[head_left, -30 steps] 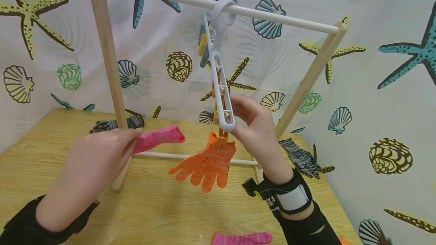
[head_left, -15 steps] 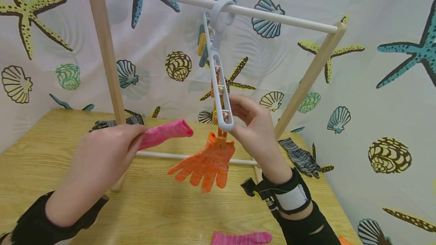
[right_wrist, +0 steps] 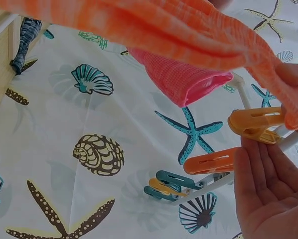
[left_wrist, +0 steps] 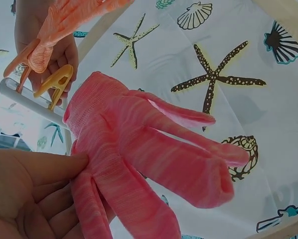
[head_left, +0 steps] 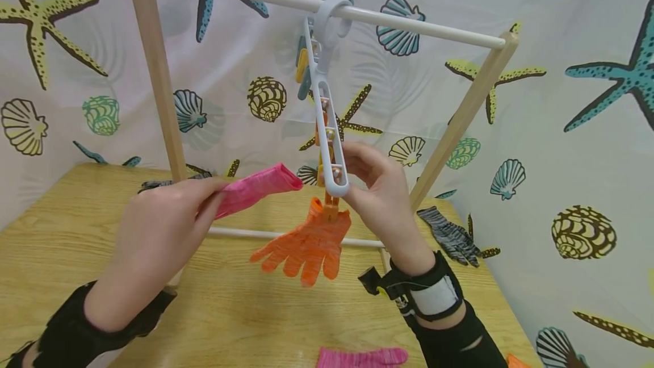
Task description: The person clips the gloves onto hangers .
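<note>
My left hand pinches a pink knit glove between thumb and fingers. Its cuff points at the near end of a light grey clip hanger; in the left wrist view its fingers hang loose. An orange knit glove hangs by its cuff from an orange clip at that end. My right hand holds the hanger's near end, thumb at the tip and fingers behind, right at a yellow clip. Another orange clip sits beside it. The hanger partly hides the right fingertips in the head view.
The hanger's hook goes over the white bar of a wooden-legged rack. Blue and yellow clips line its far half. A grey glove lies right; another pink glove lies at the table's front.
My left hand has moved right and slightly up, bringing the pink glove's cuff closer to the hanger. My right hand and the hanging orange glove have stayed nearly in place.
</note>
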Available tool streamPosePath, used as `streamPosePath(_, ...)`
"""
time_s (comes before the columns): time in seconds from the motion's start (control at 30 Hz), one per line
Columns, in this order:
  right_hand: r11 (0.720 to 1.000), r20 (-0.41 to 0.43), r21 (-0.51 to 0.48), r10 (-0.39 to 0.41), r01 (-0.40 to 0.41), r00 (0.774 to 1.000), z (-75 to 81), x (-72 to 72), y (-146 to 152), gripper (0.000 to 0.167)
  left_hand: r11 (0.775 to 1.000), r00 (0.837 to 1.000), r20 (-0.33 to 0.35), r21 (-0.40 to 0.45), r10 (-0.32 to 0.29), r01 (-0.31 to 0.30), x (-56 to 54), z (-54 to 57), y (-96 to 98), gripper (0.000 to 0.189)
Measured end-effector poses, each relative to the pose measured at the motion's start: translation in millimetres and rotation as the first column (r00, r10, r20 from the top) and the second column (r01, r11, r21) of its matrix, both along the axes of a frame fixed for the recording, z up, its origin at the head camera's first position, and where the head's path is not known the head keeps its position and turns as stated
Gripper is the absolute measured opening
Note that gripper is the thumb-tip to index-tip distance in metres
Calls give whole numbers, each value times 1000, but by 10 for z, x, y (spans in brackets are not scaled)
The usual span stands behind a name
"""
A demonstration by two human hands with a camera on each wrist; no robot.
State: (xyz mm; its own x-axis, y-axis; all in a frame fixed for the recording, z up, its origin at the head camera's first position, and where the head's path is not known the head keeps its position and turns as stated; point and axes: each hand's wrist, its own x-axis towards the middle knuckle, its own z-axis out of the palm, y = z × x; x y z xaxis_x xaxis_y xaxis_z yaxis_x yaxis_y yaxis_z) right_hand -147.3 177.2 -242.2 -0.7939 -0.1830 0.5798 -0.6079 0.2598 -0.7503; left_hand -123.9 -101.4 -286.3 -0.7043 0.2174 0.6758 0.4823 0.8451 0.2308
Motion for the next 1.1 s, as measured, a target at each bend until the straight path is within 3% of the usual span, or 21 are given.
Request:
streamPosePath(0.23, 1000, -18, 5, -13, 13, 1000, 1, -1, -10, 36, 1000, 999, 52, 21, -13, 12, -9, 4, 76, 27)
streamPosePath(0.6, 1000, -48, 15, -14, 15, 999, 2, 0, -12, 33, 996, 997, 34, 68, -64, 62, -24, -7, 182, 24)
streamPosePath(1.1, 998, -101, 11, -59, 61, 993, 5, 7, -22, 30, 996, 997, 37, 57, -70, 68, -79, -37, 274, 21)
